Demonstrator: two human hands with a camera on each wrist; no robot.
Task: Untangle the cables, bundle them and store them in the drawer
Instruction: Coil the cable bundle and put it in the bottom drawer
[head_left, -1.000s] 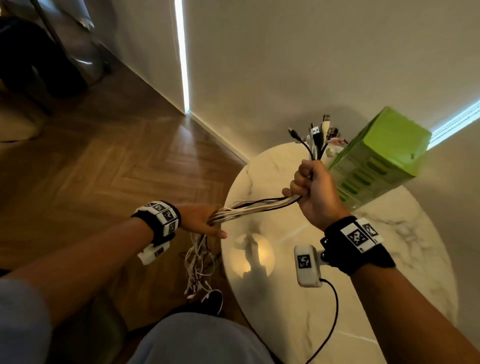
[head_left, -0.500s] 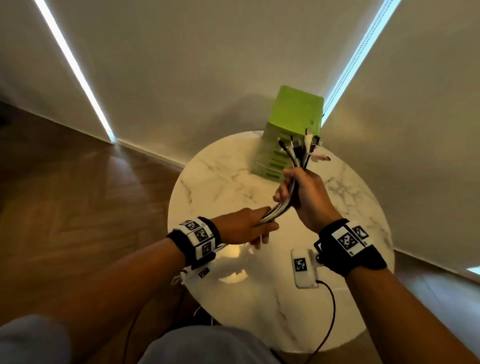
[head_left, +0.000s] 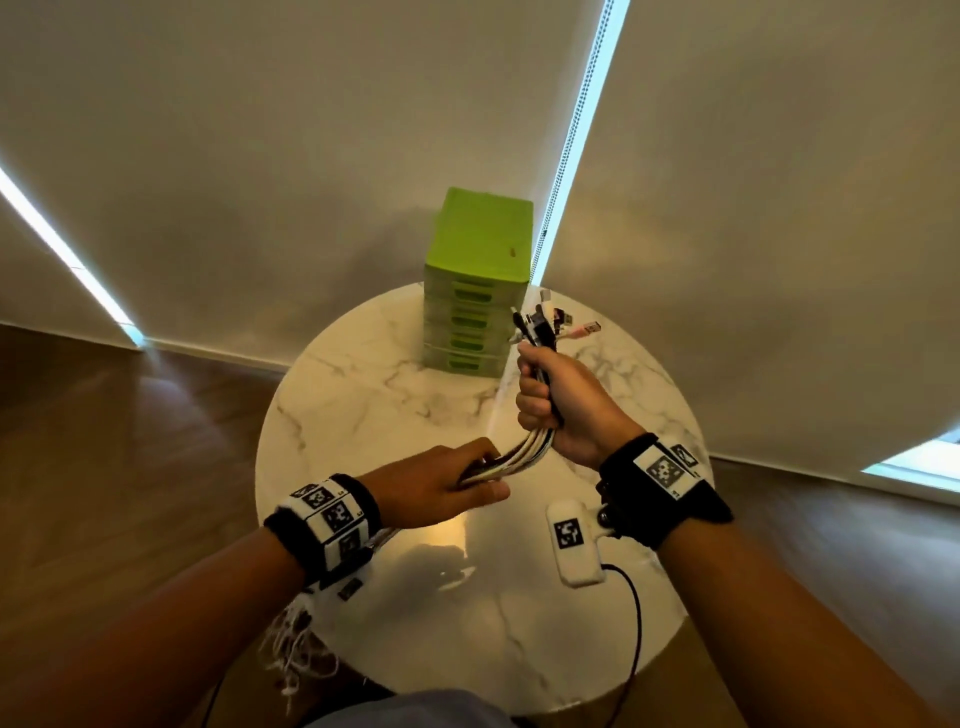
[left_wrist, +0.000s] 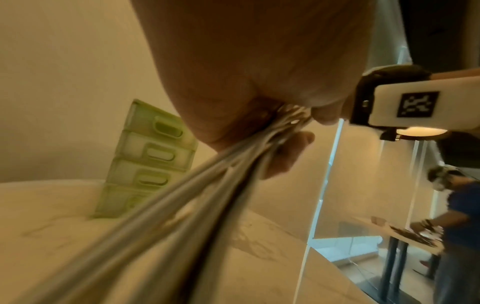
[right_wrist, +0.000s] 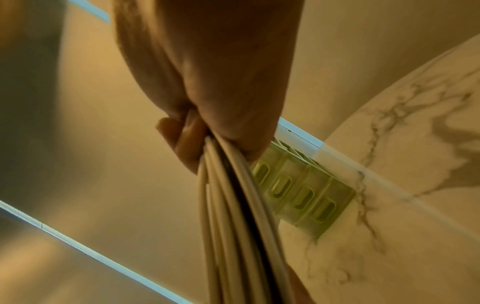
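Observation:
A bundle of white and black cables (head_left: 522, 453) runs between both hands above the round marble table (head_left: 363, 415). My right hand (head_left: 558, 402) grips the bundle in a fist just below the plugs (head_left: 545, 325), which stick up beside the green drawer unit (head_left: 475, 283). My left hand (head_left: 441, 486) holds the same bundle lower down, fingers curled round it. The cables' loose ends (head_left: 293, 652) hang off the table's near-left edge. In the wrist views the cable strands (left_wrist: 182, 205) (right_wrist: 233, 216) leave each fist; the drawer unit (left_wrist: 148, 160) (right_wrist: 301, 195) shows all drawers closed.
The green unit stands at the table's far edge against pale blinds (head_left: 311, 130). Wooden floor (head_left: 104, 441) surrounds the table. A black lead (head_left: 636, 623) trails from my right wrist camera over the table. Another person at a table (left_wrist: 451, 222) appears far right in the left wrist view.
My head has turned back from the floor on the left to the table. The left hand has come up over the table, close to the right hand, shortening the cable span between them.

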